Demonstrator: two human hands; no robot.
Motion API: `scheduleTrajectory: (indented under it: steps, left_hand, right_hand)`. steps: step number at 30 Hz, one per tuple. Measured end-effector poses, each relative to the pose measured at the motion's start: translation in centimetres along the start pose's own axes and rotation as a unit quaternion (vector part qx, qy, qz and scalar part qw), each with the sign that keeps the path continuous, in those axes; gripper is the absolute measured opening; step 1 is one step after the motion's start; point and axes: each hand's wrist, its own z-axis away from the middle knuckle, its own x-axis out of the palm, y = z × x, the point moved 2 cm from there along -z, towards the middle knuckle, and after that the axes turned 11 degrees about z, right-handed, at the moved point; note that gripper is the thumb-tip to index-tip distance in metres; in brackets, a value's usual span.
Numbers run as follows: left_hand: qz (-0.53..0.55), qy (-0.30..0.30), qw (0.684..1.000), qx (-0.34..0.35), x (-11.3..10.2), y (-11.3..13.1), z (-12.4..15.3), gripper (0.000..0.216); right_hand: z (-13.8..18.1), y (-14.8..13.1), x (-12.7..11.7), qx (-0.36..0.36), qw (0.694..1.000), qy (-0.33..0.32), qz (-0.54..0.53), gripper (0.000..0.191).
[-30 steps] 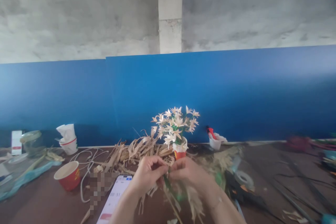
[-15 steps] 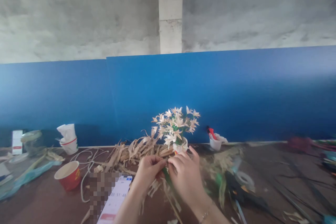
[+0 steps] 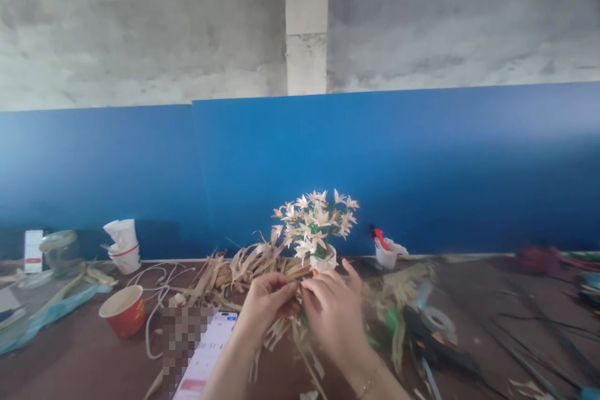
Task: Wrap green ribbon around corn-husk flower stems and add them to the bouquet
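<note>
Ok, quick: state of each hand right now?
Left hand: closed in a thumb-and-forefinger pinch; what it holds is too small to tell.
Right hand: fingers bent toward the left's fingertips; grip hidden, cannot tell.

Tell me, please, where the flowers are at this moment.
In the head view, the flowers stand just right of centre, rising from a cup behind the hands. The dry husks lie to their left, the blue panel behind.
</note>
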Motion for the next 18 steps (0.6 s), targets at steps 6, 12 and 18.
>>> scheduleTrajectory:
  steps: [6, 12, 18]
  left_hand:
    - [-0.053, -0.070, 0.995, 0.054, 0.4, 1.3, 0.8, 0.027]
    - [-0.063, -0.130, 0.989, 0.042, 1.0, 1.8, 2.0, 0.026]
    - [-0.118, 0.001, 0.988, 0.096, 0.5, 1.0, 0.8, 0.029]
  right_hand:
    - [-0.5, 1.1, 0.2, 0.260, 0.875, -0.284, -0.293, 0.014]
    - [-0.2, 1.2, 0.9, 0.324, 0.704, -0.391, -0.496, 0.021]
    - [-0.6, 0.8, -0.3, 0.178, 0.946, -0.224, -0.151, 0.014]
